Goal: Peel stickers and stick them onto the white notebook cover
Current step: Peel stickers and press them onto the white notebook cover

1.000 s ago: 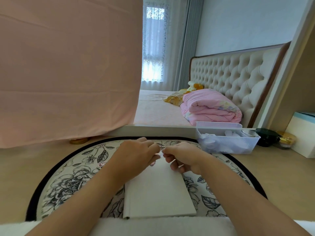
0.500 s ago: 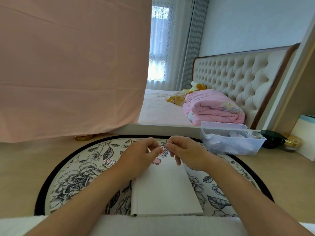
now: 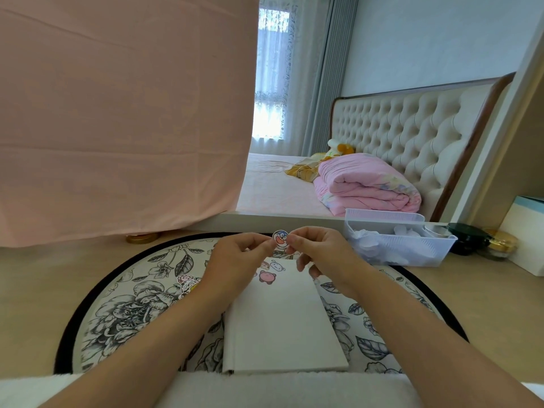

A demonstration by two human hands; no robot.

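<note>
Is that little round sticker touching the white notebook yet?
Apart. In the head view the round sticker is pinched between the left hand and right hand, held up beyond the notebook's far edge with patterned mat showing between them.

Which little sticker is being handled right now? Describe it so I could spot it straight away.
Start at the round flowered mat on the floor, where a white notebook lies. Above its far edge the left hand and right hand meet, pinching a small round sticker. Unlike the stickers lying flat below, it is lifted in the air, showing a blue-and-white cartoon face with an open red mouth.
</note>
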